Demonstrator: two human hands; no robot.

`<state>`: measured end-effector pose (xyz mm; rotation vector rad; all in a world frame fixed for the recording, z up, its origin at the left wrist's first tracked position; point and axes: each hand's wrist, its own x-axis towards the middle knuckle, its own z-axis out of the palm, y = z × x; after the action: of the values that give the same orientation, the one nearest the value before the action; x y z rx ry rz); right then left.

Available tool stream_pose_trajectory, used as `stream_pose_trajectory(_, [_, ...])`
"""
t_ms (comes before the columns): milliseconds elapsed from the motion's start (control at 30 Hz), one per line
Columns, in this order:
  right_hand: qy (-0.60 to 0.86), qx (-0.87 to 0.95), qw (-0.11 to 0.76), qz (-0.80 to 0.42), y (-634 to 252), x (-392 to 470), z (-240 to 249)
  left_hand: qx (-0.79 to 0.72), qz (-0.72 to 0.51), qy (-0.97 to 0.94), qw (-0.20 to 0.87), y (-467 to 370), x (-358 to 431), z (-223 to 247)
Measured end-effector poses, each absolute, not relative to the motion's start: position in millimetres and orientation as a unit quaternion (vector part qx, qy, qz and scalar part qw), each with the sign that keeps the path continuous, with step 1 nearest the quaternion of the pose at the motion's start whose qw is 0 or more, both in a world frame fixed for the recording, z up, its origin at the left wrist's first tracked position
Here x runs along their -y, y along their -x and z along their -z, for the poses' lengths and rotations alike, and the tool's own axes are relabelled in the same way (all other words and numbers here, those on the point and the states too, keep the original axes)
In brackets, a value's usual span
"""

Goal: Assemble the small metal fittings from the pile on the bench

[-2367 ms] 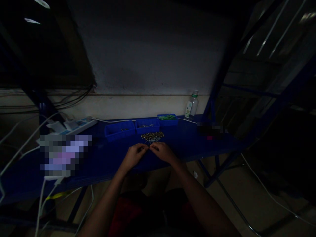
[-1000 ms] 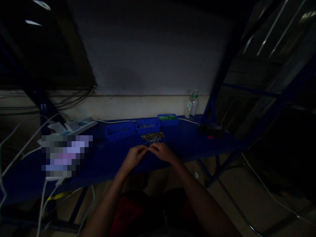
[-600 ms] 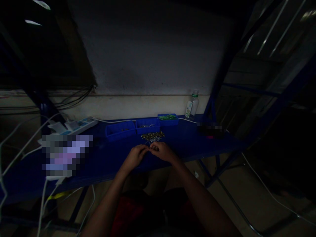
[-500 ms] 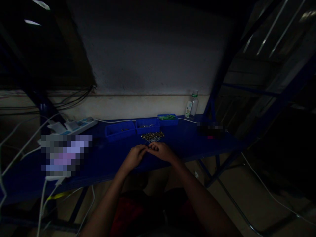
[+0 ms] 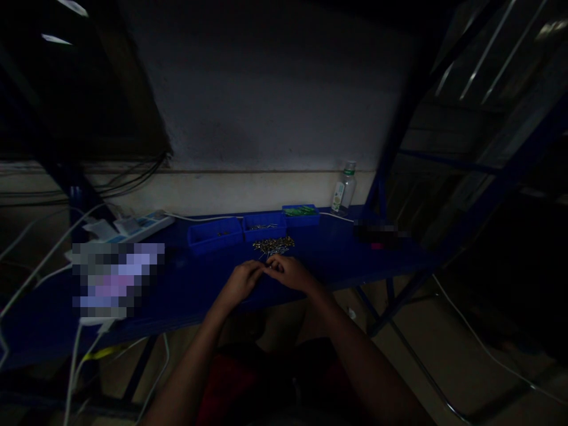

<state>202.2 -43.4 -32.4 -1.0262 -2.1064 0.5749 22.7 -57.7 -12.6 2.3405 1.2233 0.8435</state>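
My left hand and my right hand meet fingertip to fingertip above the near part of the blue table. Both are closed, fingers pinched together. Whatever lies between them is too small and dark to name. Just beyond the fingers is a pile of small metal pieces, brassy at the back and silvery with thin shafts at the front. Behind the pile stand a blue bin with a few small pieces, a second blue bin with thin metal pieces, and a third bin with green items.
A clear plastic bottle stands at the back right. On the left are a power strip with plugs and white cables, and a blurred-out object. A dark object lies on the right. A wall rises behind the table.
The view has shifted very slightly. My hands keep the same place, fingertips together, with only a small movement of the fingers; the bins and pile look the same.
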Motion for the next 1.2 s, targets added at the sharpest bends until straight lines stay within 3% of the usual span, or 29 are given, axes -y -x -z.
stream_pose_trajectory(367, [0.400, 0.816, 0.349, -0.228, -202.5, 43.4, 30.5, -0.434, -0.285, -0.839, 0.160, -24.4, 56.8, 13.2])
stream_pose_trajectory(1200, [0.383, 0.785, 0.387, -0.295, -203.3, 42.6, 29.6, -0.448, -0.299, -0.805, 0.248, -27.0, 53.2, 10.8])
